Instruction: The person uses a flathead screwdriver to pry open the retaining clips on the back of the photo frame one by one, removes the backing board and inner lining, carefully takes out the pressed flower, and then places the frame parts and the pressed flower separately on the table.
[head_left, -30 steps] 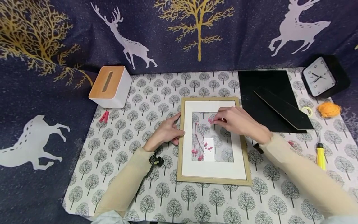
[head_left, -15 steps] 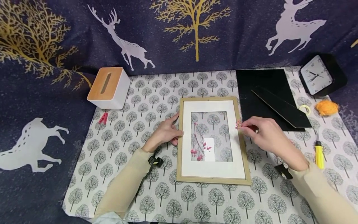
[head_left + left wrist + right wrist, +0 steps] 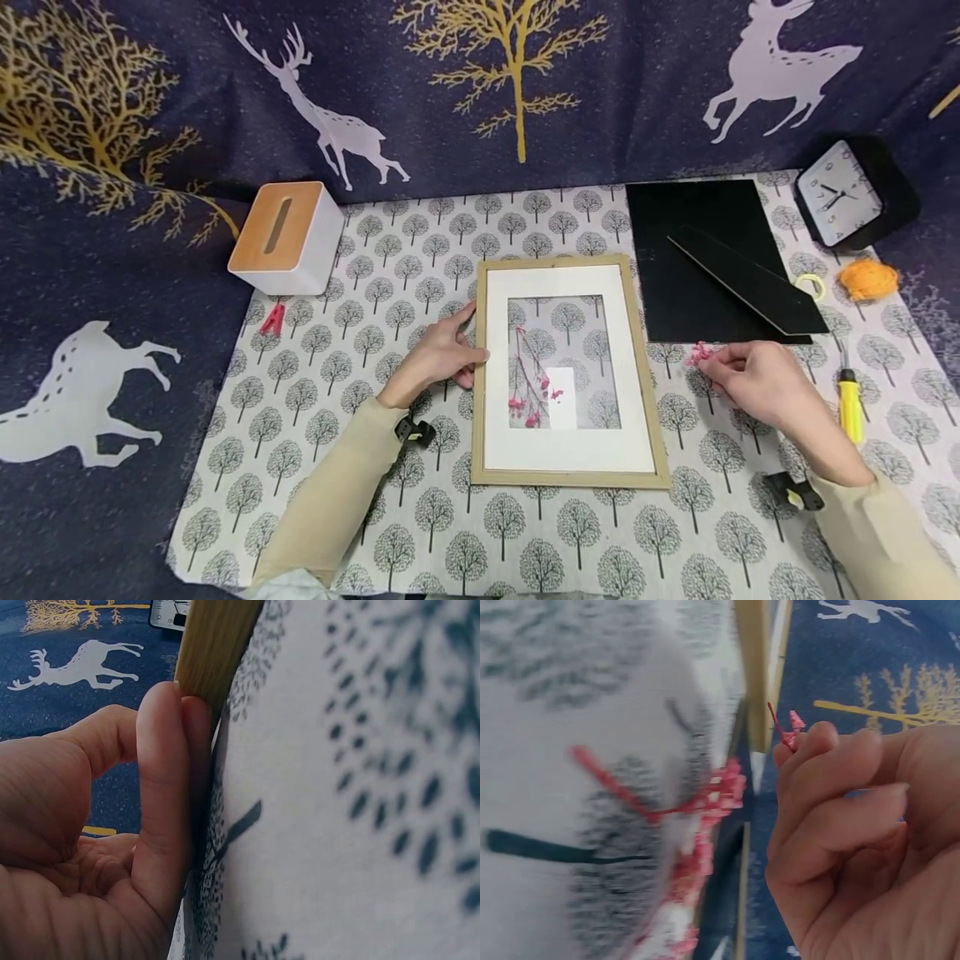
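Note:
A tan wooden picture frame (image 3: 570,479) with a white mat lies flat mid-table. Behind its clear pane, the left part shows a dried red flower sprig (image 3: 532,419) with loose petals and a white rectangle. My left hand (image 3: 446,354) rests at the frame's left side, index finger stretched along it, thumb against the edge. In the left wrist view, upright fingers (image 3: 161,750) touch the wooden bar. My right hand (image 3: 761,379), right of the frame, pinches a small pink flower sprig (image 3: 699,353). Another pink flower sprig (image 3: 697,862) lies on the tablecloth close by in the right wrist view.
A black backing board (image 3: 660,292) with a loose black strip (image 3: 750,283) lies behind my right hand. Further right are a clock (image 3: 840,196), an orange bundle (image 3: 868,279) and a yellow-handled tool (image 3: 850,408). A tissue box (image 3: 270,229) and red clip (image 3: 273,319) sit left.
My right hand has carried the pink flower sprig from over the frame's opening rightward, past the frame's edge, to above the tablecloth. My left hand has stayed at the frame's left side.

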A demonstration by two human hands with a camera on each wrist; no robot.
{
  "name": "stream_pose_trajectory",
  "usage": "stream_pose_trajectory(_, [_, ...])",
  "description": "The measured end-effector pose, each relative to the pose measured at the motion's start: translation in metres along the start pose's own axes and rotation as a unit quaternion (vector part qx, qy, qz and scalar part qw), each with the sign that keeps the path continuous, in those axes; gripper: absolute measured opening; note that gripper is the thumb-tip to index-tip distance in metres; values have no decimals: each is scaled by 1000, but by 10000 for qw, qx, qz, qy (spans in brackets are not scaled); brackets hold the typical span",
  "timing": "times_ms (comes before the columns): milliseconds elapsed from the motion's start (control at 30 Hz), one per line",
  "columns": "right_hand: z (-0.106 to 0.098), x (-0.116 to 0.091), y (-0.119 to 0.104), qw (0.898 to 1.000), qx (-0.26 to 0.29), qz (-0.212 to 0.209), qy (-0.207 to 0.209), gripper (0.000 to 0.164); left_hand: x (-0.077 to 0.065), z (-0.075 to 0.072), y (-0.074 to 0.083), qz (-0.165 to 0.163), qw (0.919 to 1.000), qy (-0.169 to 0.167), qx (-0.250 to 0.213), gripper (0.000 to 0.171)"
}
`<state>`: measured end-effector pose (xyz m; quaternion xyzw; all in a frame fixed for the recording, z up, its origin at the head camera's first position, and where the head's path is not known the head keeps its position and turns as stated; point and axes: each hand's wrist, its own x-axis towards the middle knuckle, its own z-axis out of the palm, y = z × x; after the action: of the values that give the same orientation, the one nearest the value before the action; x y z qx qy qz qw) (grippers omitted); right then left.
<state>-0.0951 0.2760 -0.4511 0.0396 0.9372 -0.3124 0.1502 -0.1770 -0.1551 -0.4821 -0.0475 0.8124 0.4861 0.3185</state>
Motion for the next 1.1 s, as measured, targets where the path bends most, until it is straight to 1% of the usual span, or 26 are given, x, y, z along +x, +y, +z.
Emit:
stream_pose_trajectory(67, [2,3,4,9999,-17,101,-138,32,0,-1,0,3,10000,20,-7,107])
stream_pose_trajectory(267, [4,8,9,9991,-74,254,-332,30,-1,-2,0,38,10000,24,13,106])
stream_pose_trajectory(367, [5,11,8,9985,-91,256,-471,30,-1,-3,-1,-4,10000,30,-12,106])
stream_pose_trajectory(467, [7,13,6,9984,-268,169,-459,27,-2,-3,-1,-32,10000,63,-46,107])
stream_pose_trajectory(600, [10,14,5,9982,-570,-7,-202,23,-4,-4,0,-29,10000,90,3,106])
stream_pose_trajectory(733, [12,11,4,9964,-825,-165,43,27,-4,-3,0,-41,9999,74,87,106])
stream_pose_trajectory(833, [12,7,2,9951,-971,-158,97,29,-4,-2,1,-11,10000,52,78,106])
stream_pose_trajectory(933, [7,4,-3,9940,-1057,-200,199,24,-5,0,1,-9,10000,10,59,106])
stream_pose_trajectory(1033, [0,3,-10,9916,-1125,-484,416,21,-6,1,1,-9,10000,13,39,107])
stream_pose_trajectory(1100, [-2,5,-18,9880,-1178,-794,600,16,-6,1,1,11,10000,22,39,107])
